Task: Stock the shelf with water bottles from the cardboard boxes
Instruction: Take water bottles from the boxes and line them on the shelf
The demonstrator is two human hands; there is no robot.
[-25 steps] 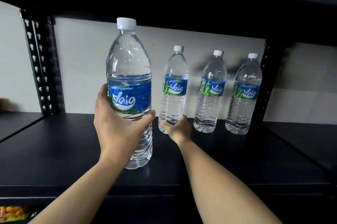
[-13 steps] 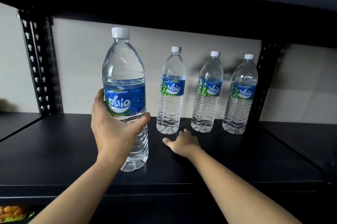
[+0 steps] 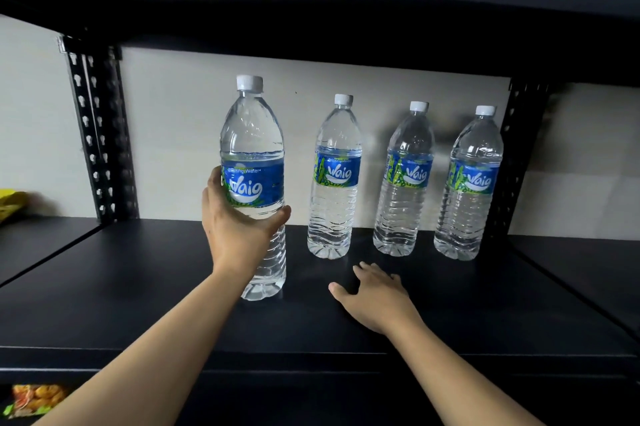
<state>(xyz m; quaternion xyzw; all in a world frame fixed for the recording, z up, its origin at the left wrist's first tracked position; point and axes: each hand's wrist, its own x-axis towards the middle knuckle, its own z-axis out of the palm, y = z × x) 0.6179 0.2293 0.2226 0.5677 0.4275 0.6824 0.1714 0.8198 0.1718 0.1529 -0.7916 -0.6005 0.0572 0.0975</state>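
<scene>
soft even light, faint shadows on the back wall (image 3: 180, 148), wide-angle bending at the edges

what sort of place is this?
Probably a shop or stockroom: black slotted-steel shelving, three identical water bottles in a row, a fourth bottle in the left hand, a snack packet below the shelf.

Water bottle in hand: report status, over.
Left hand grips water bottle, upright. Right hand open over shelf. Three bottles stand at back; nothing blocks the gap beside them.
</scene>
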